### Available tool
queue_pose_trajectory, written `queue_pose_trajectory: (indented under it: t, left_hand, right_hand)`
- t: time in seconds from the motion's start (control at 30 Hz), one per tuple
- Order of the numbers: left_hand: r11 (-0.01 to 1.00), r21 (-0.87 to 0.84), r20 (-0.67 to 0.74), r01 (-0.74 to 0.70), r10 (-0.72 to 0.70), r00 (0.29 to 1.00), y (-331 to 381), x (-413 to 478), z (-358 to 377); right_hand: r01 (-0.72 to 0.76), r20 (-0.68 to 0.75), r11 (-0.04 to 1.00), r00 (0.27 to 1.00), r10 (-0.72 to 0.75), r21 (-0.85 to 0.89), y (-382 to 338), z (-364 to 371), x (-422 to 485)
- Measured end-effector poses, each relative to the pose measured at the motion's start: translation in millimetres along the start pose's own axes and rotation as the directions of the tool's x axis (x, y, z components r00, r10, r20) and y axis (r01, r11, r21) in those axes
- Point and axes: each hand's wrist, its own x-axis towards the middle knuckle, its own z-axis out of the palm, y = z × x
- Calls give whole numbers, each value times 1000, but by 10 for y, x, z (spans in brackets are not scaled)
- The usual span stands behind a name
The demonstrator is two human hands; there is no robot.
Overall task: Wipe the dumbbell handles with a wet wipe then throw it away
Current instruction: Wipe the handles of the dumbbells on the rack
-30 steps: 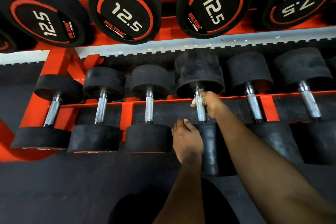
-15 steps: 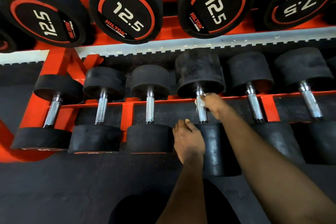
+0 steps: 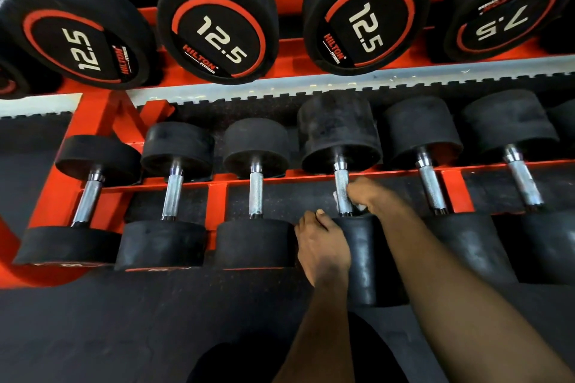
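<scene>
Chrome handle [image 3: 340, 179] of a racked dumbbell [image 3: 367, 253], wrapped low down by the right hand [image 3: 370, 193] clutching a white wipe [image 3: 336, 196]; left hand [image 3: 323, 246] curls over its near head, likely steadying it against rolling.

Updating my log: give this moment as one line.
right hand: grips wipe on handle | left hand: holds head | wipe binned: no
</scene>
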Motion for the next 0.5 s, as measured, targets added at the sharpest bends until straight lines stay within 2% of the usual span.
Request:
queue_pose_trajectory:
  t: [0.1,0.2,0.27,0.37,0.43,0.5]
  left_hand:
    - [1000,-13,-2,-5,5,1000,1,26,2]
    - [1000,-21,12,-18,19,1000,20,-1,-16]
    - [998,-35,28,-48,49,998,36,-11,-55]
    - [995,12,120,-102,100,988,65,31,-145]
    - [973,91,180,-213,195,964,96,21,-272]
    - [940,116,182,-320,296,937,191,-20,-384]
  right_hand:
    - [18,-46,949,998,-35,-313,-29,-39,-136]
    - [6,-115,928,992,-52,-372,-1,-60,-267]
    - [-3,-194,941,979,-66,-337,5,-84,-376]
    - [17,-292,985,954,-66,-169,50,-203,-539]
    - [48,-375,999,926,-47,-7,94,-298,-721]
    - [129,-437,982,898,-56,139,153,-372,-870]
